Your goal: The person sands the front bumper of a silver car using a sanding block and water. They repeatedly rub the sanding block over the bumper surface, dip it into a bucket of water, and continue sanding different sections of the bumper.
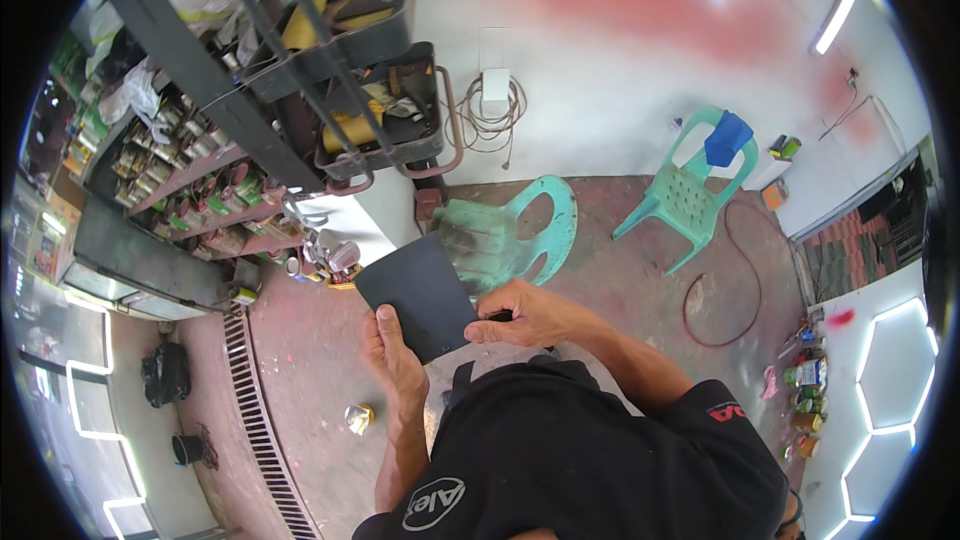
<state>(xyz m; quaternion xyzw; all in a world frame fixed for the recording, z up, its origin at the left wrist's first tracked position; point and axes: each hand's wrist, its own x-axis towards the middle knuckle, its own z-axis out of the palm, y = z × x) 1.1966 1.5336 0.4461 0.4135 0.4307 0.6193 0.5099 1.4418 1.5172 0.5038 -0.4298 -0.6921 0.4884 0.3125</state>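
Note:
A flat dark grey rectangular sheet (418, 295), matte like sandpaper, is held out before my body. My left hand (395, 355) grips its lower left edge, thumb on top and fingers underneath. At the sheet's right edge my right hand (525, 315) is closed, thumb and forefinger pinching near the corner. A small black piece shows between that thumb and forefinger; I cannot tell whether it belongs to the sheet. Just beyond the sheet stands a worn green plastic chair (490, 240), its seat partly hidden.
Another green chair (690, 185) with a blue item (728, 140) on its back stands by the wall. Black bins (385, 105) and shelves of cans (225, 205) fill the left. A hose (715, 342), a floor grate (255, 410) and a can (358, 418) are on the floor.

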